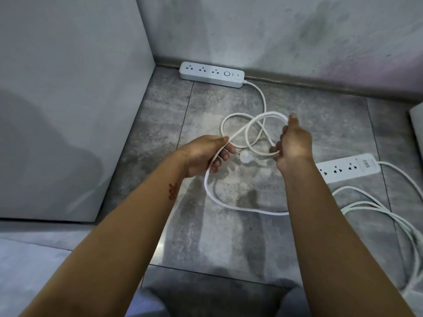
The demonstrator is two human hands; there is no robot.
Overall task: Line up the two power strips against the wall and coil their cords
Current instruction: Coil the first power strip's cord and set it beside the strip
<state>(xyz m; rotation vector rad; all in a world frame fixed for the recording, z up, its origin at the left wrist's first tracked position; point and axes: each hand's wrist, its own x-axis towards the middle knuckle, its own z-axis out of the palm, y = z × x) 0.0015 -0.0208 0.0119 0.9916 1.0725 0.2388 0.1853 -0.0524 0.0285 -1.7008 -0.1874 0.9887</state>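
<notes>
Strip 1 (211, 74) sits against the wall (274, 30), mid-coil on its cord (264, 100): left hand (203, 156) pinches one run, right hand (295, 145) grips the loops; next probably gather the slack, then move strip 2 (348, 167), lying away from the wall.

A floor of mottled grey stone-look tiles (229, 243) with thin dark joints is bounded at the back by a stained, pale grey plaster wall (263, 30), along whose foot a dark skirting strip (320, 86) is run. A corner is formed at the left by a smooth light grey panel (68, 65).
</notes>
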